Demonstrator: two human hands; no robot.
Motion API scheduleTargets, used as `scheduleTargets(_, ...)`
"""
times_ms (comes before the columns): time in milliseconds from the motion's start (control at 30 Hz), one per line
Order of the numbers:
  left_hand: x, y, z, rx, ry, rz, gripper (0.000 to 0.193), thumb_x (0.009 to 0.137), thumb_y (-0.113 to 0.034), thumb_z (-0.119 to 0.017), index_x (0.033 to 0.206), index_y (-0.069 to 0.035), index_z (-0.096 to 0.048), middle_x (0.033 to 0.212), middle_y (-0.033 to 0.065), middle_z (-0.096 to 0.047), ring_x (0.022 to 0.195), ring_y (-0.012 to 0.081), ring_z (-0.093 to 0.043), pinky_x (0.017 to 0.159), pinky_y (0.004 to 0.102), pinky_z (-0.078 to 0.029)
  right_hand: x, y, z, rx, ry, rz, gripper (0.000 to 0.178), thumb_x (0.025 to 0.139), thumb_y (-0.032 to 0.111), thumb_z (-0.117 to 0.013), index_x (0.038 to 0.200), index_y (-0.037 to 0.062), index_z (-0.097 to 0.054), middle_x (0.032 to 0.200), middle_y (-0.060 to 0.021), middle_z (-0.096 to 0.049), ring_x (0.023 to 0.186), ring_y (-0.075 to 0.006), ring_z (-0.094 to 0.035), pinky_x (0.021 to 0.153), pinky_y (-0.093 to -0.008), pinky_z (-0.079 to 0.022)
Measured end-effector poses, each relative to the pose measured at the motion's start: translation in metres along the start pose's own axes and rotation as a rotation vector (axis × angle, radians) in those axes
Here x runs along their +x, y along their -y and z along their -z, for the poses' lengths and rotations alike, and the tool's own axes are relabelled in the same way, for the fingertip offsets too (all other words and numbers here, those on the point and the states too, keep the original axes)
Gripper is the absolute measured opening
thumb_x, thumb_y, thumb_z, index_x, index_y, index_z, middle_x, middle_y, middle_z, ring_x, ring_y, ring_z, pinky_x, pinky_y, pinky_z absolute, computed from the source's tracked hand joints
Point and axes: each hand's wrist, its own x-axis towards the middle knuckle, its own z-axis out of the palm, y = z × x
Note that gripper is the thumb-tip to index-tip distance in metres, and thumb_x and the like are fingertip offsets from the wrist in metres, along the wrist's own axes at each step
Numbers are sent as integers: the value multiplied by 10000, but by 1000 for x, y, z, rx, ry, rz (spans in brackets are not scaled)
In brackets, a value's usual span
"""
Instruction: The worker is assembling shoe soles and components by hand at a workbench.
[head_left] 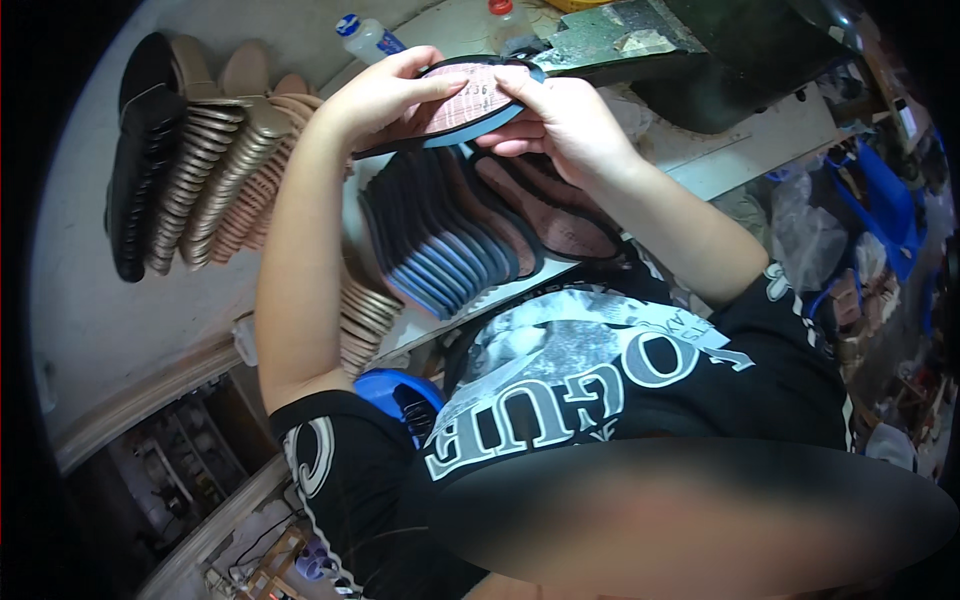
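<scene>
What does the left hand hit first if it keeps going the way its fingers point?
Probably the right hand. The left hand points across the pink-and-blue insole both hands hold, and the right hand's fingers sit at the far end. Depth is unclear, so it might pass just over them.

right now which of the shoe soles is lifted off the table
The pink insole with the blue edge, held up between the left hand and right hand. The other blue-edged soles lie fanned on the table below it.
</scene>
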Motion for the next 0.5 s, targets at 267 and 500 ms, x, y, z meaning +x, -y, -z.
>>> scheduleTargets(267,5,6,14,41,31,-59,243,890,-251,-631,1009,-49,-566,885,-39,-545,838,48,-477,765,207,-392,4,-1,10,80,181,-13,388,928,273,-569,1164,-35,-569,992,-158,-653,830,-214,-688,710,-261,-582)
scheduleTargets(500,-8,-8,7,156,-4,-30,297,883,-339,-613,1005,-71,-576,901,-61,-541,855,49,-455,764,210,-352,11,-5,9,79,158,-31,356,938,250,-546,1145,-40,-563,975,-176,-651,807,-231,-693,671,-274,-589)
